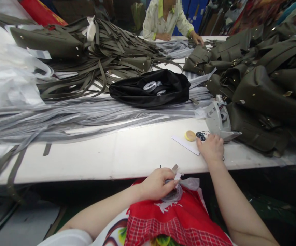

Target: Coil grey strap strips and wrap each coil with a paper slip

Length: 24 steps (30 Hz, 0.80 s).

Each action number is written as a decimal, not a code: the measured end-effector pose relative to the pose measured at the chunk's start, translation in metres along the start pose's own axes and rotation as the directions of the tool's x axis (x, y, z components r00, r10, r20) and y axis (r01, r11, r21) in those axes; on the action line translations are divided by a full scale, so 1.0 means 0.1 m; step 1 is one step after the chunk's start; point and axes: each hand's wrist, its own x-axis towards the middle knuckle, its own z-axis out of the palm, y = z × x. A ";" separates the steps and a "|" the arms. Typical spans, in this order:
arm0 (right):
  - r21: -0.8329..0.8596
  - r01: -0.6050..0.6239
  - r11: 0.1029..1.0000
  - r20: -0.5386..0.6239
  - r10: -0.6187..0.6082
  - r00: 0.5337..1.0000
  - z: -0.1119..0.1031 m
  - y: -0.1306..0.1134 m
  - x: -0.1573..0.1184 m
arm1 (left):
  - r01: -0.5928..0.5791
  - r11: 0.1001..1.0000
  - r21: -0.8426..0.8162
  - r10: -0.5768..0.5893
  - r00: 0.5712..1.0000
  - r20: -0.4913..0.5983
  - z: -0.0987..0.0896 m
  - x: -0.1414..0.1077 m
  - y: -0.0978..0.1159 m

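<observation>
My left hand (159, 184) is at the table's front edge, against the red apron (194, 205). Its fingers close around a coiled strap in clear plastic (173, 195), with a small white tag (178, 176) by the thumb and forefinger. Out on the table, my right hand (211, 148) has its fingers curled over a phone (201, 136) with round camera lenses; most of the phone is hidden under the hand. Touching the phone's left side is a small yellow-rimmed round disc (190, 135). A white strip (185, 145) lies just in front.
Behind my right hand stands a pale plastic container (215, 118). Dark olive bags (270, 99) are heaped at right. Plastic-wrapped straps (86, 114) and loose olive straps (122, 44) cover the left and back. A black bag (150, 90) sits mid-table. Across it is a co-worker (167, 20).
</observation>
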 end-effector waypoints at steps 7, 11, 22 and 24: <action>0.003 -0.011 1.000 0.028 0.010 1.000 -0.02 -0.03 0.04 | -0.007 1.000 -0.013 0.006 1.000 -0.010 0.01 -0.01 0.00; 0.097 0.028 0.995 -0.008 -0.027 1.000 -0.27 -0.02 -0.08 | -0.024 1.000 -0.012 0.023 0.999 -0.035 0.00 -0.04 -0.01; 0.849 -0.298 0.436 0.520 -0.592 0.616 -0.71 -0.52 -0.98 | -0.089 0.995 -0.041 0.086 0.994 -0.061 0.02 -0.12 0.01; 0.868 -0.315 0.385 0.493 -0.583 0.646 -0.70 -0.55 -1.00 | -0.056 0.998 -0.022 0.054 0.994 -0.095 0.03 -0.13 0.02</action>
